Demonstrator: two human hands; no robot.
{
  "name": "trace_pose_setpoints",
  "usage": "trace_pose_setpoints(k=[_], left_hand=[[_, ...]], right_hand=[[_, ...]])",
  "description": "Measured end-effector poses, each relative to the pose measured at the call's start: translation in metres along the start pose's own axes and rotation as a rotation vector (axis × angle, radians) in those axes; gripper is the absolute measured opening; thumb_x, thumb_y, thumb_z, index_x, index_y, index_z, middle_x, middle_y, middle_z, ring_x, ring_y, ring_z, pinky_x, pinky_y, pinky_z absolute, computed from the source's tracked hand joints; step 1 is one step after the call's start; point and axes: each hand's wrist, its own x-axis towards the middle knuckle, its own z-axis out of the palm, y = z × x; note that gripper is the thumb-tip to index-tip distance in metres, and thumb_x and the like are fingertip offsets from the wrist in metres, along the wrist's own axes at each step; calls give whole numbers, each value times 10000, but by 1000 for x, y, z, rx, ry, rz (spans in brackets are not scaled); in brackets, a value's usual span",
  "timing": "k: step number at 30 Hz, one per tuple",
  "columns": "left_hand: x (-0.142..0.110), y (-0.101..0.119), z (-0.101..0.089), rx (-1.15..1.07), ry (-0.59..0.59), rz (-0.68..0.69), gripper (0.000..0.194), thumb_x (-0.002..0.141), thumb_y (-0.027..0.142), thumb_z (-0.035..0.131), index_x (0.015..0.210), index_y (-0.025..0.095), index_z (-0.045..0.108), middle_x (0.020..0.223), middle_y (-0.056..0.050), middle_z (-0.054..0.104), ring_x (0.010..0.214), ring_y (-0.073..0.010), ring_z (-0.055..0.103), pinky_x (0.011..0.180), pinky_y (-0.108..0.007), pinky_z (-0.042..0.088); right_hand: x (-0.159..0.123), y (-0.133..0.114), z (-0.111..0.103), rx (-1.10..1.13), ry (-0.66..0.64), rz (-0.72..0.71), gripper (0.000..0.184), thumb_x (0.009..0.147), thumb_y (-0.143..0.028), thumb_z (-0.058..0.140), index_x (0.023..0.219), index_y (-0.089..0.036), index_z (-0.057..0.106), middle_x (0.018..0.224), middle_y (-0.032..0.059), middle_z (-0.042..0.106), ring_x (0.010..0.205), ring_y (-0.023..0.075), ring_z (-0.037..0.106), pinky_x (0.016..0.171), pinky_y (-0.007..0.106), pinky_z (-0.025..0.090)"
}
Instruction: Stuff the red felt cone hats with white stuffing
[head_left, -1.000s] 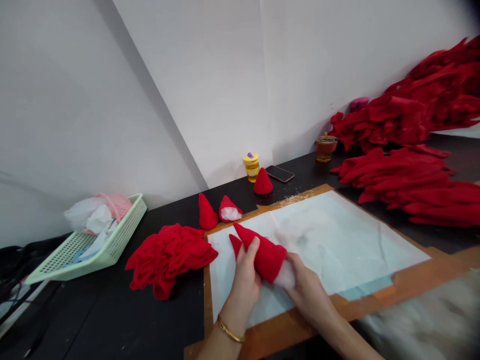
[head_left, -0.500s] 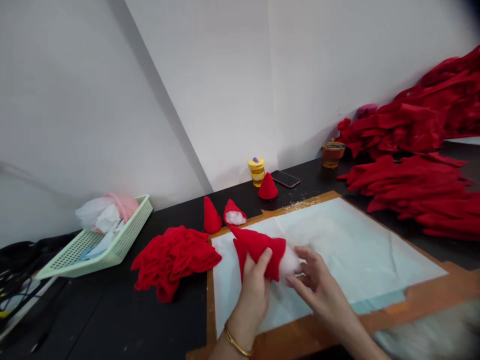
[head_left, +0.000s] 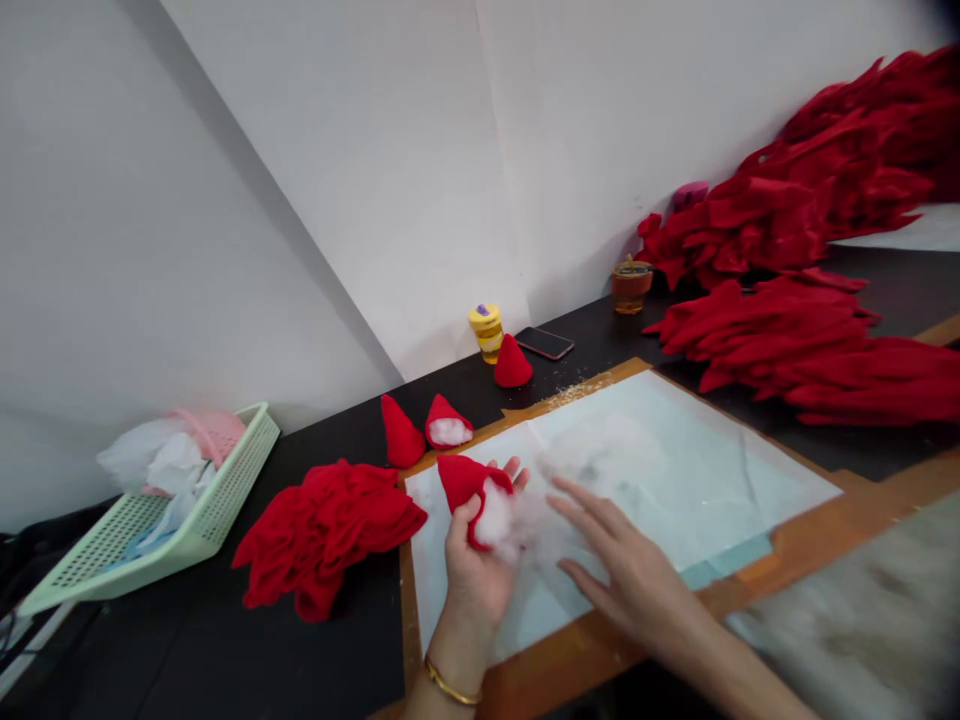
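Observation:
My left hand (head_left: 472,565) is closed around a red felt cone (head_left: 463,483) with white stuffing (head_left: 496,520) showing at its open end, which faces me. My right hand (head_left: 626,575) hovers just right of it over the pale sheet (head_left: 675,480), fingers stretched out and apart, holding nothing. A gold bracelet sits on my left wrist. A heap of flat red felt pieces (head_left: 326,530) lies left of my left hand.
Three stuffed red cones (head_left: 401,435) (head_left: 448,422) (head_left: 513,362) stand behind the brown board (head_left: 780,570). A yellow tub (head_left: 486,328), phone (head_left: 545,343) and amber cup (head_left: 630,285) sit near the wall. Large red felt piles (head_left: 810,340) fill the right; a green basket (head_left: 150,520) sits left.
My left hand turned the cone so its stuffed open end faces me. My right hand let go of the stuffing and spread open, drawing slightly away.

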Motion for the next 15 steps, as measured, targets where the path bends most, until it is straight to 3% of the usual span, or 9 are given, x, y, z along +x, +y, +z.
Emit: trace_pose_setpoints(k=[2,3,4,6,8,10,13,15], left_hand=[[-1,1,-1,6,-11,-22,573,841,324,590,1396,186,553,1431,-147,587,1356,-332,541,1025,-450,522],[-2,0,-1,6,-20,-29,584,838,331,596,1400,180,546,1433,-157,581,1355,-344,538,1022,-463,522],[-3,0,-1,4,-27,-31,602,829,340,609,1404,175,542,1432,-165,579,1356,-355,536,1029,-475,516],[-4,-2,-2,5,-32,-22,656,804,364,646,1419,170,527,1430,-173,578,1358,-369,530,1063,-494,494],[-4,-3,-4,43,-25,13,718,774,365,696,1441,182,507,1425,-166,583,1363,-363,526,1108,-498,465],[-4,-5,-9,115,-28,64,784,737,345,753,1461,201,491,1419,-151,592,1372,-346,519,1153,-485,431],[-5,-10,-21,264,-65,112,885,659,296,832,1473,226,491,1426,-131,590,1387,-336,501,1199,-469,386],[-6,-13,-30,388,-68,106,908,627,278,870,1460,243,512,1447,-122,574,1388,-349,494,1202,-486,381]], right_hand=[[2,20,-4,-72,-114,135,859,809,-136,606,1599,-237,285,1658,165,263,1249,384,614,882,496,600],[6,27,-5,-71,-187,187,923,769,-119,609,1613,-221,250,1642,187,288,1181,375,656,839,466,604],[10,30,-5,-48,-255,225,930,747,-105,595,1609,-196,258,1578,205,402,1097,348,695,816,435,596],[20,29,-6,60,-314,269,748,768,-113,539,1507,-142,421,1242,166,682,935,284,723,798,378,563],[28,19,-9,234,-254,327,412,818,-171,492,1209,-152,621,848,62,714,753,231,690,711,320,522],[33,6,-12,505,-159,444,169,857,-267,482,933,-196,616,648,-13,617,556,174,597,582,273,467],[38,-12,-12,880,-13,576,142,846,-353,540,864,-214,559,630,-42,596,514,149,572,554,256,471],[38,-21,-7,912,87,520,144,845,-341,561,884,-204,579,724,-12,647,644,171,630,641,266,502]])
